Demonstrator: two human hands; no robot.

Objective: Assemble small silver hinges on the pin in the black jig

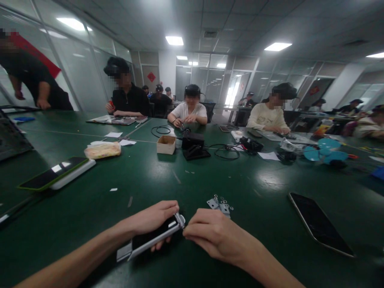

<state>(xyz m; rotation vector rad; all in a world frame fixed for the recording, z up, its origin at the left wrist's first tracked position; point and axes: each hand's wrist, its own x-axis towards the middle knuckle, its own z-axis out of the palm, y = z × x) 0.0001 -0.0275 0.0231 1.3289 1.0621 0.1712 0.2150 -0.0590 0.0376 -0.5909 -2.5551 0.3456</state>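
My left hand [154, 219] is wrapped round a flat dark device with a silver edge [150, 241], holding it tilted just above the green table [186, 188]. My right hand [214, 234] is closed in a pinch at the device's upper corner, where a small metal piece [180, 219] sticks out. What the fingertips pinch is too small to make out. Small metal brackets with screws [220, 205] lie on the table just beyond my right hand.
A dark phone [319, 224] lies to the right, a phone on a white power bank [57, 173] to the left. A cardboard box [166, 144], a black device with cables [195, 147] and a bag [103, 150] sit mid-table. Several other people sit round the far side.
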